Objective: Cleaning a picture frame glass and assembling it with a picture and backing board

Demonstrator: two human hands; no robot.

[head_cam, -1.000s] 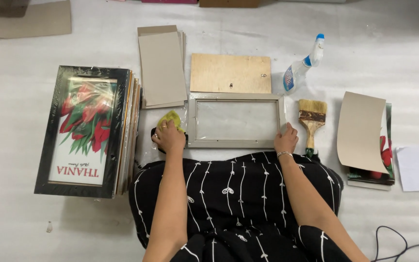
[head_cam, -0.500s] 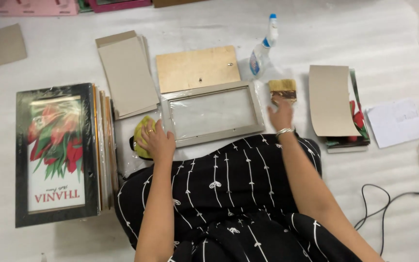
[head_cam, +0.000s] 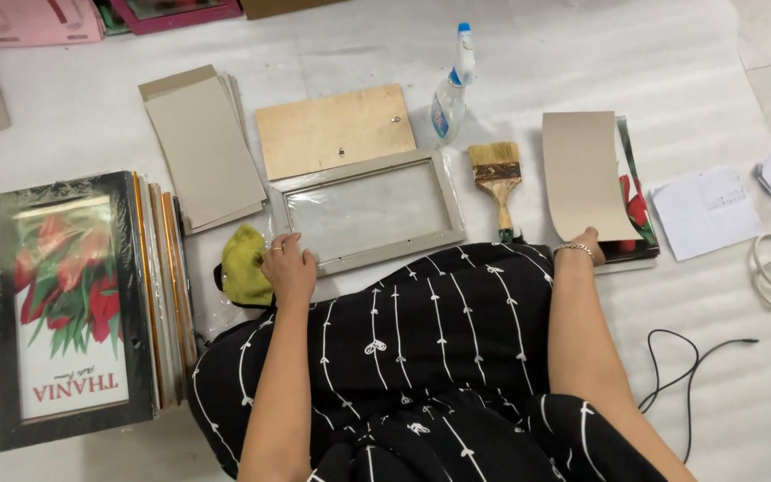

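The left hand (head_cam: 289,266) is lying flat, fingers spread, on the near-left corner of the grey frame (head_cam: 367,214), gripping nothing. At three o'clock, past the paintbrush (head_cam: 497,183), the right hand (head_cam: 585,245) is touching the tan card sheet (head_cam: 584,174); its fingers are hidden.

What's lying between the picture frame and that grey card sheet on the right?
In the head view, a paintbrush with a wooden handle lies between the picture frame and the grey card sheet, bristles pointing away from the person.
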